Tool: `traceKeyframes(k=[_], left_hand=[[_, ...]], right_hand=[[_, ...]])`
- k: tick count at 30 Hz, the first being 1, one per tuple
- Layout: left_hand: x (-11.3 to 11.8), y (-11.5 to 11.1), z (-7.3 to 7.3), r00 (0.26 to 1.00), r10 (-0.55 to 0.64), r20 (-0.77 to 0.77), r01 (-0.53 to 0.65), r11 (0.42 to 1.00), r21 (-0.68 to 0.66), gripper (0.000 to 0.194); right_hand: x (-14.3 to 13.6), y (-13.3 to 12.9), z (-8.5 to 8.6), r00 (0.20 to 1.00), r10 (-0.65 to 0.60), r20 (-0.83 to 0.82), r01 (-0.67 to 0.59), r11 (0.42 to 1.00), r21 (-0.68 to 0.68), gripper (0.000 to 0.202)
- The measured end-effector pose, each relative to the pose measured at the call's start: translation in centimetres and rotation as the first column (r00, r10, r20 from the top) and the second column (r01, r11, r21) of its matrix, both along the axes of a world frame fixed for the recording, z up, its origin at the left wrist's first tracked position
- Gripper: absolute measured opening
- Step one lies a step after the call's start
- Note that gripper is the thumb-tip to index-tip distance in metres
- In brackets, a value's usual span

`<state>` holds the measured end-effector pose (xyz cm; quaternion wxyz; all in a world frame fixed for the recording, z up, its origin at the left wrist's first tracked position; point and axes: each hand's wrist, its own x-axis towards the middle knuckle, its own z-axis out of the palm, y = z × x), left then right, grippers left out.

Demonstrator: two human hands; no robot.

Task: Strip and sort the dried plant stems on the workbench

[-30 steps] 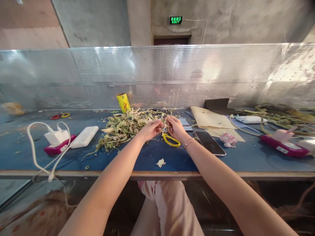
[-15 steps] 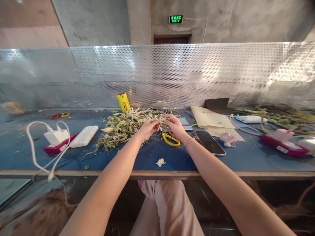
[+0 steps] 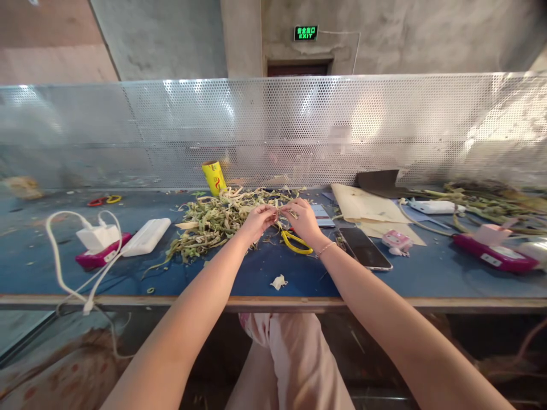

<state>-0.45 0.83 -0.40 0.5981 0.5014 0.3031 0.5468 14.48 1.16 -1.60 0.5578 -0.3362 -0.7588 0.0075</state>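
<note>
1. While the head view is looking down over the blue table (image 3: 192, 282), your left hand (image 3: 260, 222) and right hand (image 3: 302, 215) are meeting near its middle, fingertips pinching closed around a thin plant strand (image 3: 278, 212).
2. Just beside your left hand, a leafy pile (image 3: 209, 225) is lying loose, with a yellow tube (image 3: 214, 178) standing behind it.
3. Nearer you, a yellow handle loop (image 3: 299, 251) is resting below your right hand, and a pale scrap (image 3: 279, 282) is lying apart.
4. Off to your right, beyond the phone (image 3: 366, 249), long stems (image 3: 482, 196) are lying in a heap.
5. Your handling of that strand is seemingly remaining unfinished; the mixed pile isn't showing which pieces are done or left.
</note>
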Motion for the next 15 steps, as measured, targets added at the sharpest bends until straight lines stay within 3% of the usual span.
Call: traceKeyframes(k=[15], left_hand=[[0.34,-0.5,0.43,0.992,0.127,0.021,-0.128,0.991,0.03,0.013]], right_hand=[[-0.42,-0.03,-0.51,0.992,0.099,0.078,-0.099,0.995,-0.008,0.026]])
